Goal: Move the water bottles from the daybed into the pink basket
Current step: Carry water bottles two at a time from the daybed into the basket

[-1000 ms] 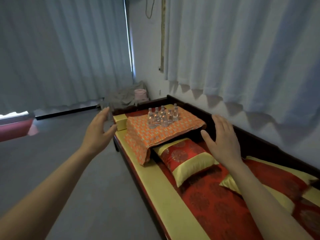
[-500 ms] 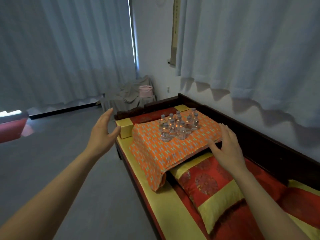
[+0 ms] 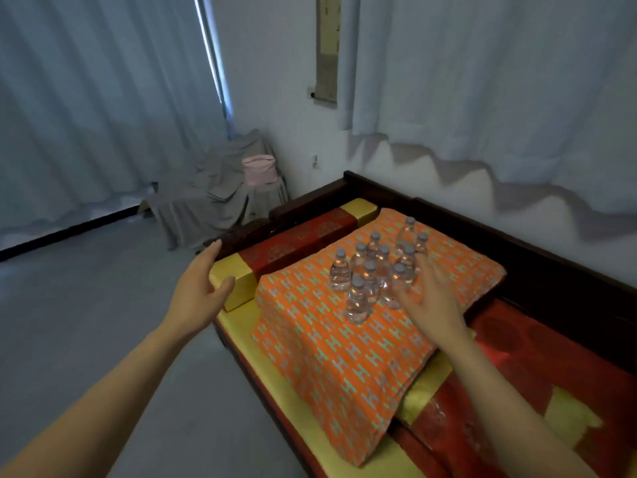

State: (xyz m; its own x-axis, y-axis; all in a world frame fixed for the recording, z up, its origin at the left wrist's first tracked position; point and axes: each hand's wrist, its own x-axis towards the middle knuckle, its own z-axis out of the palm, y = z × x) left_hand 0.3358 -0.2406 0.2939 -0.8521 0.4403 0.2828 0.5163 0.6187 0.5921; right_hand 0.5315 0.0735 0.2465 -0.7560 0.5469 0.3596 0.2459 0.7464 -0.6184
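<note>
Head view: water bottles (image 3: 375,270) standing clustered on the orange cloth (image 3: 327,346) over the daybed (image 3: 517,243); pink basket (image 3: 259,170) well beyond the cloth's far-left corner. Right hand (image 3: 427,301) spread, empty, at the cluster's near-right edge, contact unclear; left hand (image 3: 200,294) spread, empty, left of the cloth. Probably best: grip one outer bottle low, lift straight up, spare its neighbours.

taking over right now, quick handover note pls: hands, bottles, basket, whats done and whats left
Left grip: open, holds nothing, out beside the daybed.
Right grip: open, fingers spread right by the water bottles; contact unclear.
Bottles: about ten, upright, clustered on the orange cloth on the daybed.
Pink basket: far corner, on a grey-draped stand; inside not visible.
Done: no bottle lifted.
Left: carry them all to the basket.
</note>
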